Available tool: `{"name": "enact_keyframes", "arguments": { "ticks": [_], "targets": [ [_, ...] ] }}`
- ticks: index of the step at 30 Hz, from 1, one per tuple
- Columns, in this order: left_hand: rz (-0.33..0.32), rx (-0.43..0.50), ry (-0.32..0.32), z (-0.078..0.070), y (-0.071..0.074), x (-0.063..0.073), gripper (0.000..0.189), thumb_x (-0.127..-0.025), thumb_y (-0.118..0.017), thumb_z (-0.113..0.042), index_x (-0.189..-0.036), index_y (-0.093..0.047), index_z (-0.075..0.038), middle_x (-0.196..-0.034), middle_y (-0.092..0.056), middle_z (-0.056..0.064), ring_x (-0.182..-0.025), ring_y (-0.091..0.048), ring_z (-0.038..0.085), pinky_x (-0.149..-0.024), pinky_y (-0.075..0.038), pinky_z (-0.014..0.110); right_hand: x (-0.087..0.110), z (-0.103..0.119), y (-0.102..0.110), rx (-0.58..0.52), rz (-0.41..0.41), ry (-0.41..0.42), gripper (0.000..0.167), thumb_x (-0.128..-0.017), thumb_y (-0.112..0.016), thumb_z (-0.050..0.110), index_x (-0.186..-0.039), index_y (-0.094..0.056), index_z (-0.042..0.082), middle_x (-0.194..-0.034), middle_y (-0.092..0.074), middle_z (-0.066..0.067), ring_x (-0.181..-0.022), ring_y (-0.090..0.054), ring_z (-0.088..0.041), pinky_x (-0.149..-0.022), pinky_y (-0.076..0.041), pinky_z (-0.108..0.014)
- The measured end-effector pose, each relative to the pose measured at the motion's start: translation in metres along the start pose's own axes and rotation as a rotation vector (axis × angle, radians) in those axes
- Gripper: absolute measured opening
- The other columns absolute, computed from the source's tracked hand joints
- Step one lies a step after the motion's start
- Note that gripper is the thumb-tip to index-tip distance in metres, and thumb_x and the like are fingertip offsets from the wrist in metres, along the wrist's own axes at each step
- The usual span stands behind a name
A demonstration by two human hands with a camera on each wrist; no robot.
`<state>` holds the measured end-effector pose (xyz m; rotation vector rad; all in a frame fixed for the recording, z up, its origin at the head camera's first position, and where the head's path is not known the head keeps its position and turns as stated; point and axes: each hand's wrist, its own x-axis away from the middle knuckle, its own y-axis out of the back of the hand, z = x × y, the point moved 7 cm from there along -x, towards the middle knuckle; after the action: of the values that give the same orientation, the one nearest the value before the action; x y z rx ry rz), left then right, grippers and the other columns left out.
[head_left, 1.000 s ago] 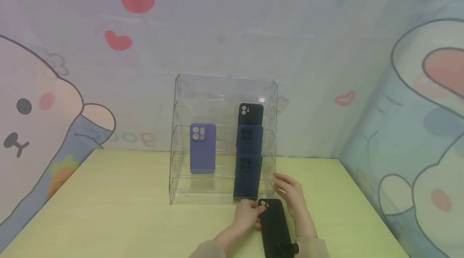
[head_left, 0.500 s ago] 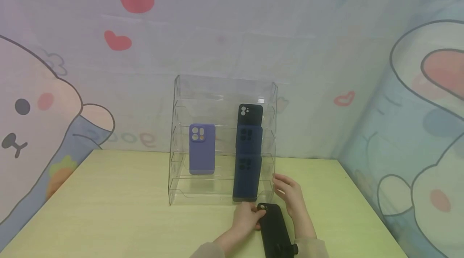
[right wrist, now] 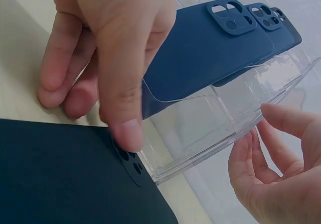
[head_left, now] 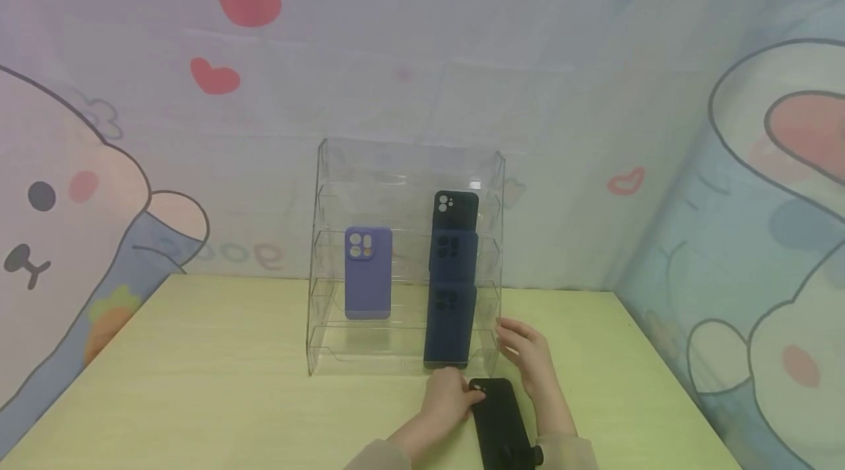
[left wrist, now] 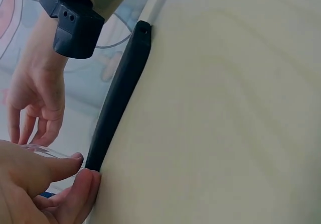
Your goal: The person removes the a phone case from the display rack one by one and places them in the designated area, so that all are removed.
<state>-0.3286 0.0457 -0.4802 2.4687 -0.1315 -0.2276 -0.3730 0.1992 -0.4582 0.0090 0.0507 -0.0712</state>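
A black phone case (head_left: 499, 422) lies at the front of the table, its camera-hole end toward the rack. My left hand (head_left: 446, 400) pinches that end's left corner, thumb on top by the holes and fingers at the edge. Edge-on, the case (left wrist: 120, 93) appears as a long dark strip in the left wrist view. My right hand (head_left: 528, 353) touches the right side of the clear tiered rack (head_left: 370, 364) with its fingertips, the fingers relaxed (right wrist: 281, 163). Dark phone cases (head_left: 450, 331) stand overlapping on the rack's right side, bluish where clear plastic covers them.
A purple phone case (head_left: 368, 279) stands on the rack's left side, on a middle tier. The rack stands near the back of the pale yellow table (head_left: 218, 382). Behind it hangs a printed cartoon backdrop (head_left: 561, 103). A black wrist camera (left wrist: 77, 30) sits on the right wrist.
The held case's hole end has moved slightly toward me and tipped, so its holes show less in the head view. My right hand and the rack have stayed in place.
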Motion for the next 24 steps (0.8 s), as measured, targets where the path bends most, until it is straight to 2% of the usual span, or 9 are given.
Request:
{"name": "enact_keyframes", "arguments": {
  "ticks": [2,4,6,9,14,17,24],
  "targets": [
    [0.005,-0.002,0.006,0.0,0.0,0.0,0.035,-0.079,-0.08,-0.018,-0.051,-0.064,-0.005,-0.041,-0.058,0.006,-0.036,-0.048,0.008,-0.054,-0.047,0.02,0.0,0.0,0.001,-0.021,0.028,0.042,0.047,-0.092,-0.067,0.026,-0.125,-0.059,-0.006,-0.134,-0.057,-0.02,-0.107,-0.061,-0.016,-0.099,-0.052,-0.038],
    [0.005,0.003,0.011,-0.002,0.003,-0.001,0.026,-0.078,-0.081,-0.017,-0.061,-0.067,-0.003,-0.05,-0.062,0.007,-0.045,-0.056,0.012,-0.056,-0.05,0.023,0.0,0.0,0.001,-0.021,0.03,0.056,0.046,-0.091,-0.068,0.027,-0.124,-0.06,-0.005,-0.133,-0.057,-0.021,-0.103,-0.061,-0.012,-0.098,-0.053,-0.037],
    [0.02,0.007,0.028,-0.002,0.006,-0.001,0.02,-0.078,-0.081,-0.017,-0.073,-0.069,-0.002,-0.064,-0.069,0.008,-0.056,-0.064,0.017,-0.059,-0.053,0.027,0.0,0.0,0.001,-0.017,0.024,0.04,0.046,-0.092,-0.067,0.026,-0.125,-0.059,-0.006,-0.134,-0.055,-0.022,-0.106,-0.061,-0.015,-0.101,-0.051,-0.04],
    [0.037,0.014,0.039,-0.006,0.015,-0.002,0.019,-0.077,-0.08,-0.015,-0.087,-0.07,-0.001,-0.079,-0.072,0.007,-0.068,-0.067,0.019,-0.06,-0.055,0.031,0.001,0.003,0.0,0.013,-0.014,-0.03,0.043,-0.095,-0.062,0.018,-0.129,-0.055,-0.008,-0.133,-0.057,-0.018,-0.111,-0.059,-0.018,-0.105,-0.047,-0.043],
    [0.052,0.063,0.055,-0.005,0.032,-0.002,0.012,-0.08,-0.076,-0.013,-0.088,-0.071,-0.005,-0.079,-0.072,0.005,-0.064,-0.065,0.014,-0.057,-0.051,0.029,0.002,0.002,0.0,0.012,-0.028,-0.058,0.041,-0.097,-0.06,0.013,-0.132,-0.053,-0.008,-0.133,-0.057,-0.013,-0.105,-0.06,-0.012,-0.104,-0.048,-0.039],
    [0.024,0.105,0.045,-0.003,0.044,-0.004,0.011,-0.08,-0.076,-0.011,-0.087,-0.07,-0.006,-0.08,-0.072,0.005,-0.065,-0.064,0.014,-0.057,-0.051,0.028,-0.001,-0.001,0.001,0.009,-0.025,-0.053,0.042,-0.097,-0.06,0.014,-0.132,-0.053,-0.007,-0.136,-0.055,-0.016,-0.102,-0.06,-0.009,-0.103,-0.049,-0.038],
    [-0.079,0.149,-0.003,-0.002,0.073,-0.013,0.013,-0.082,-0.075,-0.008,-0.092,-0.07,-0.003,-0.08,-0.071,0.006,-0.069,-0.064,0.015,-0.057,-0.05,0.025,0.0,-0.001,0.0,0.029,-0.01,-0.048,0.042,-0.098,-0.057,0.014,-0.134,-0.05,-0.008,-0.141,-0.049,-0.021,-0.108,-0.058,-0.013,-0.106,-0.046,-0.04]
  ]
}}
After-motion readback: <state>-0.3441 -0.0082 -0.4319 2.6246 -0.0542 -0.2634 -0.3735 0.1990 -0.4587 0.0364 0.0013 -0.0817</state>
